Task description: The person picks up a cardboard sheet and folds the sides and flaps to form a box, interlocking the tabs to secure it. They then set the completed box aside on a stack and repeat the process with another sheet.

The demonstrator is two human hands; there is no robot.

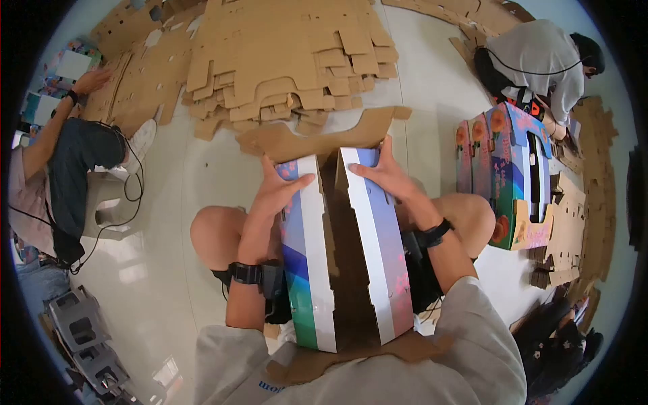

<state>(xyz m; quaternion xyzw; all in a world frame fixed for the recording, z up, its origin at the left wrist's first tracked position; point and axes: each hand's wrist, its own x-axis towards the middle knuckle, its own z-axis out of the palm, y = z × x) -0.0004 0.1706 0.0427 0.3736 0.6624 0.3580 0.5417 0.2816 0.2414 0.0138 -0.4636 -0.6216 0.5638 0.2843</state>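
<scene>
A partly folded cardboard box (307,263) stands between my knees, printed blue, purple, green and pink outside, with white edge strips and a narrow brown opening down its middle. Brown end flaps spread out at its far and near ends. My left hand (280,189) grips the far left corner, thumb on the white strip. On the far right corner my right hand (386,171) is closed, its thumb over the edge and fingers round the outer side.
Flat brown cardboard sheets (270,47) are piled ahead. Printed boxes (503,169) stand at right beside a crouching person (540,57). Another person's leg (88,155) and hand are at left, with a black cable. Grey plastic stools (81,324) stand at lower left.
</scene>
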